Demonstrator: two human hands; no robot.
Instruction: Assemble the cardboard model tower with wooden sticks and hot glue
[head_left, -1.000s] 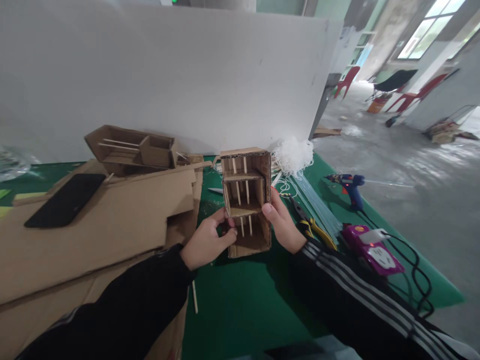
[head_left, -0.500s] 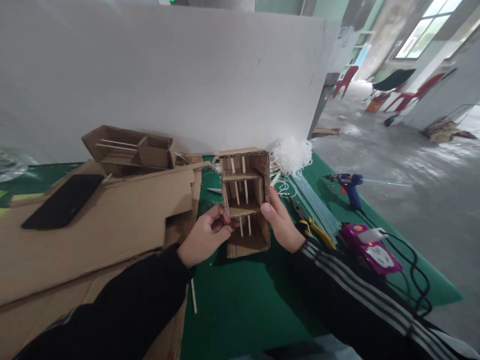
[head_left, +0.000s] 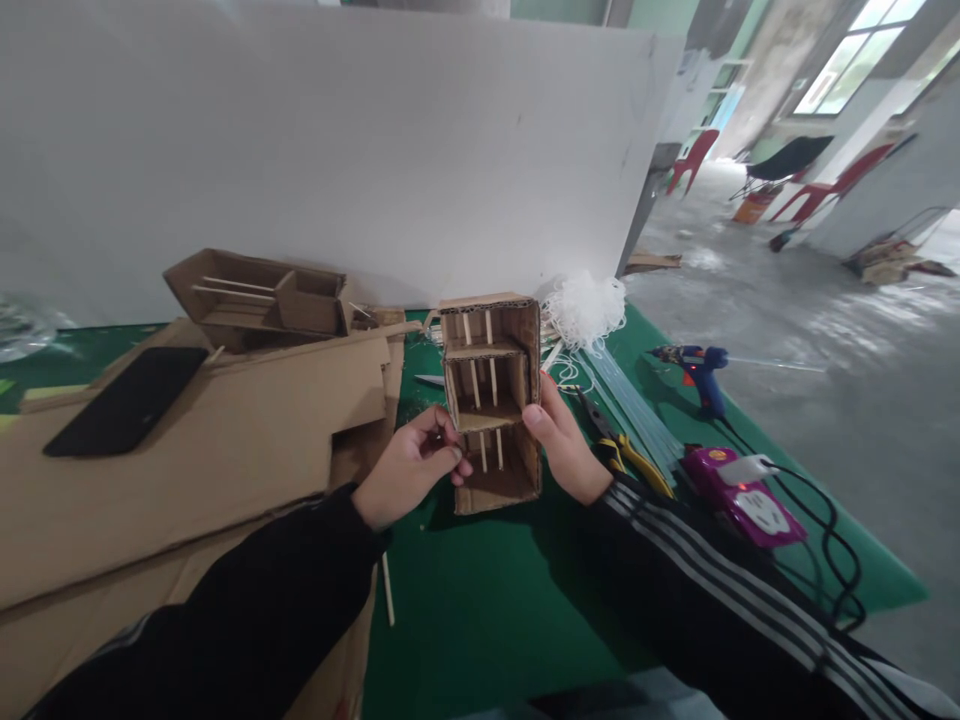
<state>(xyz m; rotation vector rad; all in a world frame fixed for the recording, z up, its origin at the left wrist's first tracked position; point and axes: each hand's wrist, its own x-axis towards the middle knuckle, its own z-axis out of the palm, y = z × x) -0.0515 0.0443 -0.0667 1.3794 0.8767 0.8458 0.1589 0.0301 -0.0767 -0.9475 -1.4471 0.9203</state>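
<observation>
A small cardboard shelf model (head_left: pixel 493 400) with three tiers and thin wooden sticks as posts stands upright on the green table (head_left: pixel 480 600). My right hand (head_left: pixel 564 448) grips its right wall, thumb on the front edge. My left hand (head_left: pixel 411 468) is curled at the model's lower left, fingertips pinched together beside the bottom tier; whether they hold anything is hidden.
Large cardboard sheets (head_left: pixel 195 440) with a black phone (head_left: pixel 124 400) lie at left, a second cardboard model (head_left: pixel 259 296) behind. Pliers (head_left: pixel 622 448), clear glue sticks (head_left: pixel 634 400), a blue glue gun (head_left: pixel 697 370), a purple power strip (head_left: pixel 739 495) lie right. A white board (head_left: pixel 337 150) stands behind.
My left hand has drawn back slightly from the shelf's left wall and curled its fingers into a pinch. The model and my right hand stay put.
</observation>
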